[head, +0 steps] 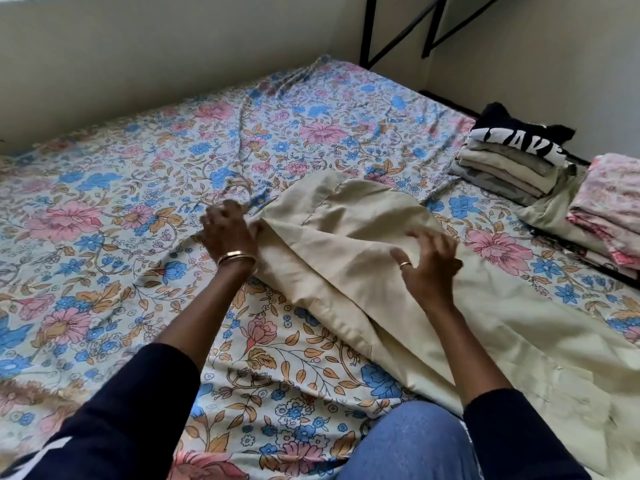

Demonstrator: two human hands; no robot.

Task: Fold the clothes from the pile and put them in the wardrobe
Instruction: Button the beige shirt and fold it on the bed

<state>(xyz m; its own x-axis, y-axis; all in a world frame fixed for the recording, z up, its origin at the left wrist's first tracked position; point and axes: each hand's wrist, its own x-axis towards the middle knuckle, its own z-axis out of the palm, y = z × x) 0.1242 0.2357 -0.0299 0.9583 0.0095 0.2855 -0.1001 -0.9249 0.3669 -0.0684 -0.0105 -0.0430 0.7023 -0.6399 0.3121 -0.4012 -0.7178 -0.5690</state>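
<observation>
A beige garment (349, 237) lies spread on the floral bed sheet (104, 209) in front of me. My left hand (228, 230) grips its left edge, fingers curled into the cloth. On the cloth's right part lies my right hand (429, 258) with fingers spread and relaxed. A paler green-beige cloth (540, 334) lies under and to the right of the beige garment. At the right edge of the bed stands a pile of folded clothes (512, 164) with a black printed shirt on top.
A folded pink floral stack (609, 209) sits at the far right. Black metal frame bars (398, 32) stand against the wall behind the bed. My knee in blue jeans (408, 445) is at the bottom.
</observation>
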